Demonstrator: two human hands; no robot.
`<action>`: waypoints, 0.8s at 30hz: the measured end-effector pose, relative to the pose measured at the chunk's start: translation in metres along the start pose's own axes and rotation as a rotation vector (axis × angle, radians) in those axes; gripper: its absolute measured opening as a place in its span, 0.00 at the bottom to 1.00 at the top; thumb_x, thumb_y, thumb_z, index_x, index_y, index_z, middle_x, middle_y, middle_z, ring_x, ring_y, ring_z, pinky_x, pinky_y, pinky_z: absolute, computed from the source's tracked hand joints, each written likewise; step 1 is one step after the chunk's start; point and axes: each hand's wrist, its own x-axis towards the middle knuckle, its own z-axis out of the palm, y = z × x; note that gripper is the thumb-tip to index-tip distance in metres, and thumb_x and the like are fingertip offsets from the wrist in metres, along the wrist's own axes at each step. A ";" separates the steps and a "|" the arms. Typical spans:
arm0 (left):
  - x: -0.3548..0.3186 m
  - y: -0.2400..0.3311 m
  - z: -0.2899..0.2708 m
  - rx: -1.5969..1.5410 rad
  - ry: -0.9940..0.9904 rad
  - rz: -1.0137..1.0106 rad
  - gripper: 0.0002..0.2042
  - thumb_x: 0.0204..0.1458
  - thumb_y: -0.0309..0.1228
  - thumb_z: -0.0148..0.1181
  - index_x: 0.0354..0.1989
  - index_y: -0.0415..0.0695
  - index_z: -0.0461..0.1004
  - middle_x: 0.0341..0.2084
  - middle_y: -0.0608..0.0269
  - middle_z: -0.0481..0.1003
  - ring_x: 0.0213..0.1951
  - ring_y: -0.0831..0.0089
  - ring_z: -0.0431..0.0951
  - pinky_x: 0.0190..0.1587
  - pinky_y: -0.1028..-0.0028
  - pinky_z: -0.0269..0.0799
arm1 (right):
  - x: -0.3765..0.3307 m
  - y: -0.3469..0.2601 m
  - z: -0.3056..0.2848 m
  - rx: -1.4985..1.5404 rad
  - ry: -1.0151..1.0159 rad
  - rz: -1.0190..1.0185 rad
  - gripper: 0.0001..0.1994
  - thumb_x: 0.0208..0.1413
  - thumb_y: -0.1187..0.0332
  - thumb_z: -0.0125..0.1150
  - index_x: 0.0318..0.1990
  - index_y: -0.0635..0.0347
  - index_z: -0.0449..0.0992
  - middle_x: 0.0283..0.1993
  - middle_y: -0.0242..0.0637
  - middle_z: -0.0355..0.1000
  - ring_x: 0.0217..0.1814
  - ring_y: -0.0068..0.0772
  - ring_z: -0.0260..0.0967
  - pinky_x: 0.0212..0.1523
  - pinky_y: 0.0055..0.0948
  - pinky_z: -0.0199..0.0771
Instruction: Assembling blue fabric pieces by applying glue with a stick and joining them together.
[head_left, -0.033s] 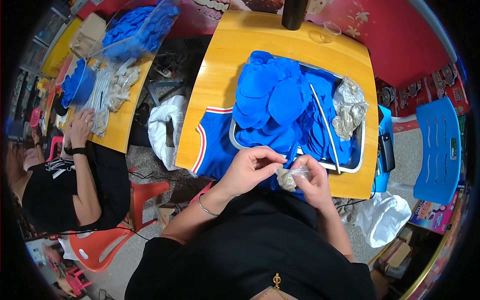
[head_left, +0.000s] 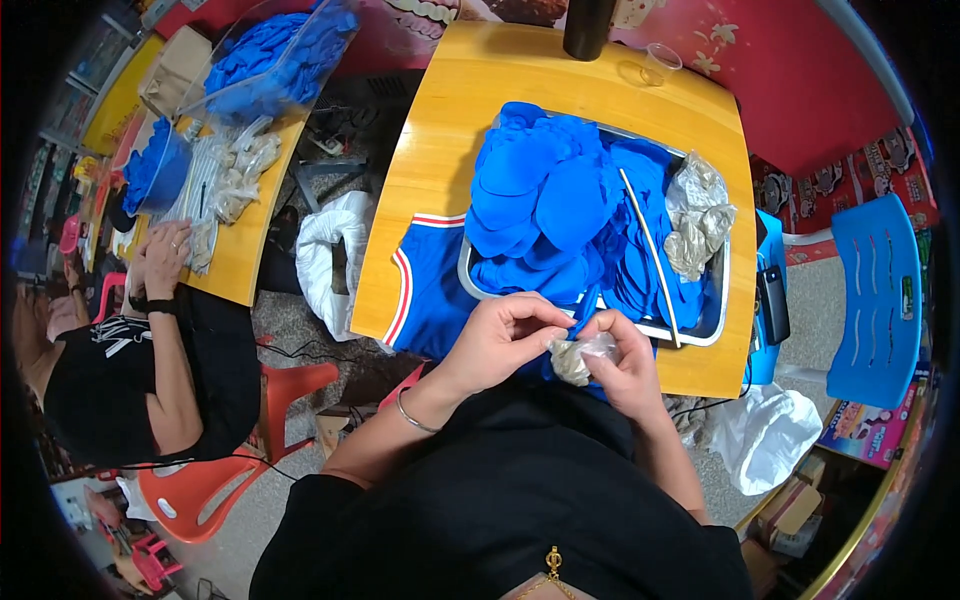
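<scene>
My left hand [head_left: 505, 335] and my right hand [head_left: 625, 360] meet at the near edge of the yellow table [head_left: 450, 130]. Both pinch a small clear plastic bag [head_left: 575, 358] with greyish-tan contents. Just beyond them sits a metal tray [head_left: 700, 335] heaped with blue round pieces [head_left: 560, 200]. A thin white stick [head_left: 650, 255] lies across the heap. A bundle of similar clear bags [head_left: 698, 215] rests at the tray's right side. A blue cloth with red and white trim [head_left: 425, 290] lies under the tray's left end.
Another person in black [head_left: 130, 370] sits at the left, hands on a second table [head_left: 240, 260] with blue pieces and bags. An orange stool [head_left: 200, 480], a blue chair [head_left: 875, 290], white bags [head_left: 330, 255] [head_left: 770, 430], a black bottle [head_left: 587, 30] and a clear cup [head_left: 660, 62] surround me.
</scene>
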 end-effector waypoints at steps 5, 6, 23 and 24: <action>0.001 0.001 0.001 0.197 -0.068 0.101 0.07 0.49 0.18 0.55 0.36 0.37 0.77 0.30 0.64 0.74 0.34 0.80 0.74 0.36 0.82 0.69 | -0.001 0.005 0.002 -0.161 0.075 -0.083 0.09 0.45 0.75 0.58 0.36 0.63 0.68 0.32 0.33 0.69 0.34 0.18 0.63 0.36 0.20 0.64; 0.000 0.002 0.001 0.198 -0.068 0.100 0.07 0.49 0.18 0.55 0.36 0.37 0.77 0.30 0.64 0.74 0.34 0.80 0.74 0.36 0.82 0.69 | -0.001 0.002 0.002 -0.214 0.086 -0.107 0.09 0.45 0.75 0.57 0.35 0.63 0.68 0.31 0.33 0.69 0.33 0.18 0.63 0.35 0.20 0.64; -0.004 -0.001 0.009 0.358 0.121 0.340 0.05 0.47 0.18 0.58 0.32 0.38 0.70 0.28 0.63 0.73 0.30 0.78 0.74 0.34 0.80 0.70 | -0.001 0.002 -0.002 -0.129 0.046 -0.066 0.06 0.46 0.75 0.57 0.33 0.63 0.70 0.31 0.30 0.69 0.34 0.17 0.64 0.35 0.19 0.64; -0.004 -0.002 0.010 0.359 0.124 0.341 0.05 0.47 0.18 0.58 0.32 0.38 0.70 0.28 0.63 0.73 0.30 0.78 0.74 0.34 0.80 0.70 | -0.002 -0.001 0.002 -0.145 0.072 -0.088 0.06 0.46 0.75 0.57 0.33 0.64 0.70 0.31 0.30 0.70 0.33 0.18 0.64 0.34 0.20 0.64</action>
